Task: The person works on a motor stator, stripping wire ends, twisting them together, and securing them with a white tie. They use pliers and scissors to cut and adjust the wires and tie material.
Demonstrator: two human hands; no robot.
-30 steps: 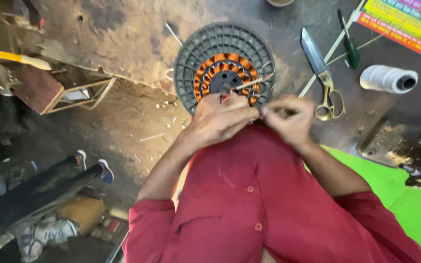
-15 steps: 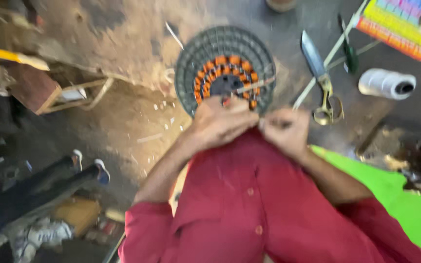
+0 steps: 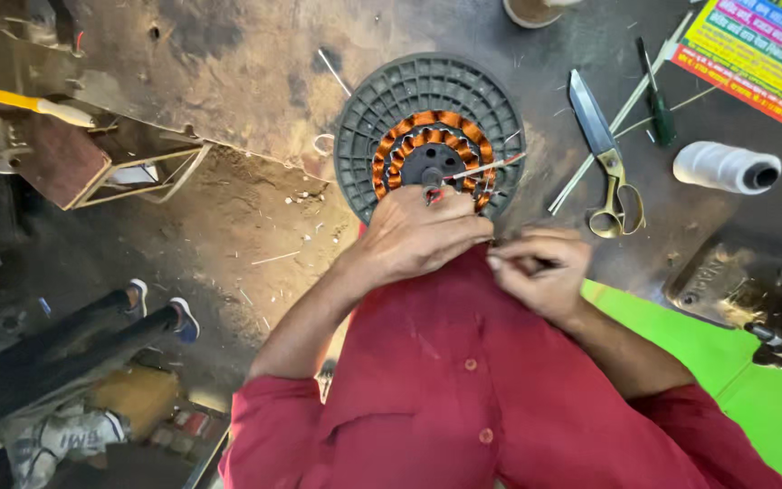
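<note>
1. One round motor stator (image 3: 427, 136) with copper windings.
2. One pair of scissors (image 3: 606, 158).
3. One white thread spool (image 3: 726, 167).
4. One green-handled screwdriver (image 3: 657, 104).
5. Two hands: left hand (image 3: 423, 235), right hand (image 3: 540, 272).

The light is soft and even daylight, without a hard lamp, and it falls mostly on the dark, stained metal workbench (image 3: 255, 63), which shows a pale dull shine near the top. The round grey plastic fan motor housing with copper windings (image 3: 430, 136) is sharp, and so are the steel scissors with brass handles (image 3: 606, 154). The left hand (image 3: 423, 234) and the right hand (image 3: 540, 272) throw only weak shadows on the red shirt (image 3: 463, 380). The lower left corner is dim and a little soft (the floor there is dark). Straight lines bend slightly near the edges.
</note>
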